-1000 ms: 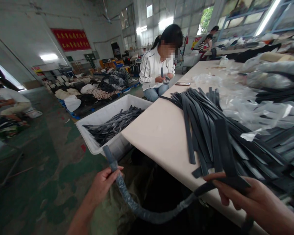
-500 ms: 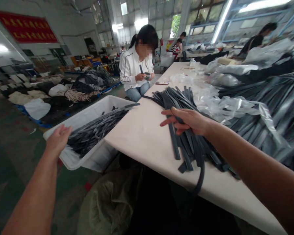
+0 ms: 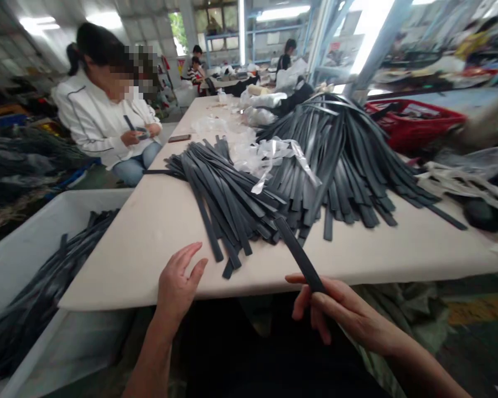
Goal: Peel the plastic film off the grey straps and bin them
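Between the thumb and fingers of my right hand (image 3: 334, 309) is the near end of a flat dark grey strip (image 3: 299, 251). The strip slants up and away over the table edge, its far end by the piles. My left hand (image 3: 180, 279) is held above the table's front edge, thumb and fingers apart, holding nothing. Just beyond it lies a loose heap of similar strips (image 3: 219, 190) on the pale table (image 3: 128, 260). A larger fanned bundle of strips (image 3: 336, 160) spreads out to the right.
At the left stands a white plastic bin (image 3: 25, 226) holding more strips. A co-worker (image 3: 103, 121) in a white jacket sits beyond it, hands on a small dark piece. A phone (image 3: 180, 138), clear plastic wrapping (image 3: 249, 152) and a red basket (image 3: 419, 121) are also around the table.
The view has swung right. My left hand has come from the bin to the table edge. My right hand has left the heap and now holds a strip nearer to me.
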The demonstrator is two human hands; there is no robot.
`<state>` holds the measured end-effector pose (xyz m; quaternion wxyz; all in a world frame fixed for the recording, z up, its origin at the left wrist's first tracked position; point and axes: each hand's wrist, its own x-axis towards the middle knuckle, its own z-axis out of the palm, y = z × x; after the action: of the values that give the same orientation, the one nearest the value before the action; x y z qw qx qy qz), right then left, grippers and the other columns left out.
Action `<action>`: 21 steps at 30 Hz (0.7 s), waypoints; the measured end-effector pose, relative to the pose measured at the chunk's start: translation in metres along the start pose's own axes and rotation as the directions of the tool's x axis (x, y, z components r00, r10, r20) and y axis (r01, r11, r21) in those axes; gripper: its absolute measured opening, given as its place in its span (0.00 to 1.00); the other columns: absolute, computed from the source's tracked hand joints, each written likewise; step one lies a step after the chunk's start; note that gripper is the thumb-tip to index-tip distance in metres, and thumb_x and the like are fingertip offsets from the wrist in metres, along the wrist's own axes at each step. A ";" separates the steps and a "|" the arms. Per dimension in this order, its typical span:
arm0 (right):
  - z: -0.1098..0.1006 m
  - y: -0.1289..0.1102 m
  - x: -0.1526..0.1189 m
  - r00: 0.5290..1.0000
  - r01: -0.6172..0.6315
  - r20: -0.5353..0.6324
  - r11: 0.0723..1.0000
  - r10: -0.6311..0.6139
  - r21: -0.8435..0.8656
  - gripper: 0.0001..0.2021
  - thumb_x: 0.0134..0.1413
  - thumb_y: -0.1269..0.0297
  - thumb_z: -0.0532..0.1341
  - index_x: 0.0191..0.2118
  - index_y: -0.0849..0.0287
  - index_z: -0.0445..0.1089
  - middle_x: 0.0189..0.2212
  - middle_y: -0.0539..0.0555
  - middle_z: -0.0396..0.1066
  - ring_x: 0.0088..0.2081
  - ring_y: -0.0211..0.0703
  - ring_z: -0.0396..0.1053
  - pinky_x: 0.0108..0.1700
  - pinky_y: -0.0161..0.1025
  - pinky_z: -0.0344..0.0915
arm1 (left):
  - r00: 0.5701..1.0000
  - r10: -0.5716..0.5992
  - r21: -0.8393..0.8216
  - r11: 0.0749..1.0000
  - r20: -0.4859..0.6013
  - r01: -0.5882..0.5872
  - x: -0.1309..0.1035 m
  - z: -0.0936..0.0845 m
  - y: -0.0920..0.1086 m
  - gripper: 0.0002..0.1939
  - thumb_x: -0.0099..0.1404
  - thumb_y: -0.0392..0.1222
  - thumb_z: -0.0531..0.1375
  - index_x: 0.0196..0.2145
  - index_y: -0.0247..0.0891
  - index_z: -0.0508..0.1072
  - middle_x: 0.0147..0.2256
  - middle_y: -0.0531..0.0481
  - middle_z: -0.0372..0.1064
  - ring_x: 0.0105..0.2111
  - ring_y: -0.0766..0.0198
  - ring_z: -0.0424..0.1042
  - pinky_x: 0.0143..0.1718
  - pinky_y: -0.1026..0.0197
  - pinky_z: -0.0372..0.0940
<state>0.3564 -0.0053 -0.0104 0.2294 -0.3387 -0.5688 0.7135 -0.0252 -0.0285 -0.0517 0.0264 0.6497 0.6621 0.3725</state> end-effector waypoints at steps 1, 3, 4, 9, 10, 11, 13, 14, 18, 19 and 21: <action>0.002 0.004 -0.006 0.999 0.006 -0.038 1.000 -0.006 0.004 0.23 0.68 0.47 0.55 0.58 0.58 0.67 0.35 0.58 0.76 0.22 0.35 0.70 0.24 0.32 0.65 | 0.998 0.059 -0.013 0.998 0.012 -0.059 0.005 0.013 0.013 0.21 0.70 0.53 0.56 0.51 0.37 0.75 0.50 0.43 0.76 0.50 0.53 0.74 0.56 0.51 0.67; 0.001 0.009 -0.015 0.990 0.062 -0.127 0.998 -0.059 0.023 0.22 0.68 0.49 0.56 0.60 0.56 0.64 0.37 0.56 0.76 0.22 0.33 0.71 0.26 0.31 0.66 | 0.985 0.169 -0.041 0.985 0.033 -0.167 0.015 0.034 0.037 0.19 0.70 0.50 0.57 0.52 0.37 0.74 0.50 0.43 0.76 0.50 0.54 0.74 0.56 0.52 0.67; -0.002 0.010 -0.019 0.981 0.102 -0.171 0.994 -0.095 0.037 0.21 0.67 0.49 0.57 0.59 0.56 0.65 0.37 0.56 0.76 0.23 0.33 0.71 0.27 0.31 0.67 | 0.974 0.223 -0.058 0.974 0.050 -0.220 0.020 0.043 0.047 0.18 0.70 0.49 0.57 0.52 0.38 0.74 0.50 0.43 0.76 0.51 0.55 0.74 0.56 0.52 0.67; -0.028 0.019 -0.036 0.912 0.238 -0.377 0.956 -0.160 0.170 0.20 0.65 0.47 0.59 0.50 0.59 0.70 0.30 0.54 0.76 0.20 0.35 0.71 0.22 0.30 0.63 | 0.905 0.395 -0.108 0.918 0.161 -0.381 0.064 0.080 0.086 0.18 0.70 0.49 0.57 0.51 0.38 0.74 0.52 0.43 0.75 0.53 0.54 0.72 0.58 0.50 0.65; -0.031 0.022 -0.039 0.901 0.254 -0.406 0.944 -0.152 0.210 0.21 0.65 0.46 0.59 0.48 0.60 0.70 0.29 0.54 0.76 0.19 0.34 0.69 0.21 0.30 0.61 | 0.907 0.381 -0.093 0.924 0.181 -0.370 0.078 0.089 0.092 0.18 0.70 0.50 0.56 0.52 0.38 0.74 0.52 0.42 0.74 0.54 0.53 0.71 0.59 0.49 0.63; -0.033 0.025 -0.041 0.891 0.270 -0.430 0.930 -0.143 0.250 0.21 0.64 0.45 0.59 0.46 0.60 0.71 0.27 0.54 0.76 0.17 0.34 0.68 0.20 0.30 0.60 | 0.915 0.344 -0.061 0.939 0.210 -0.339 0.092 0.097 0.097 0.19 0.70 0.50 0.56 0.52 0.37 0.74 0.53 0.42 0.74 0.55 0.53 0.70 0.59 0.50 0.62; -0.034 0.031 -0.045 0.874 0.298 -0.470 0.903 -0.127 0.310 0.22 0.62 0.44 0.60 0.43 0.61 0.71 0.26 0.54 0.75 0.16 0.34 0.66 0.19 0.30 0.59 | 0.937 0.223 0.041 0.969 0.268 -0.242 0.123 0.115 0.106 0.20 0.70 0.50 0.56 0.53 0.36 0.73 0.54 0.42 0.73 0.56 0.53 0.69 0.60 0.52 0.60; -0.034 0.035 -0.047 0.866 0.306 -0.486 0.894 -0.119 0.327 0.22 0.61 0.43 0.61 0.42 0.61 0.71 0.25 0.54 0.75 0.16 0.33 0.66 0.19 0.31 0.59 | 0.943 0.161 0.095 0.976 0.292 -0.196 0.138 0.124 0.110 0.21 0.70 0.50 0.56 0.53 0.36 0.73 0.54 0.41 0.73 0.55 0.53 0.69 0.60 0.53 0.60; -0.033 0.045 -0.054 0.836 0.310 -0.544 0.884 -0.078 0.349 0.23 0.60 0.42 0.61 0.41 0.61 0.71 0.25 0.54 0.75 0.15 0.32 0.64 0.21 0.31 0.61 | 0.947 0.022 0.221 0.970 0.321 -0.098 0.185 0.153 0.121 0.23 0.69 0.56 0.54 0.47 0.36 0.78 0.48 0.37 0.76 0.49 0.47 0.73 0.52 0.52 0.64; -0.032 0.048 -0.056 0.828 0.304 -0.557 0.885 -0.062 0.353 0.24 0.60 0.41 0.61 0.41 0.61 0.71 0.25 0.54 0.75 0.15 0.32 0.64 0.21 0.31 0.61 | 0.946 0.002 0.236 0.968 0.325 -0.083 0.193 0.158 0.123 0.22 0.68 0.56 0.55 0.44 0.37 0.79 0.45 0.37 0.77 0.47 0.48 0.74 0.50 0.53 0.65; -0.033 0.052 -0.057 0.814 0.288 -0.581 0.887 -0.029 0.361 0.24 0.59 0.40 0.61 0.40 0.61 0.71 0.24 0.54 0.75 0.15 0.32 0.63 0.21 0.32 0.60 | 0.942 -0.031 0.255 0.965 0.334 -0.059 0.202 0.165 0.127 0.17 0.66 0.54 0.58 0.38 0.39 0.79 0.39 0.40 0.79 0.43 0.50 0.76 0.45 0.55 0.65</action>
<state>0.4214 -0.0373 -0.0522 0.5152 -0.4232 -0.3303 0.6681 0.1358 0.2095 -0.0131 0.0502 0.7062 0.6864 0.1662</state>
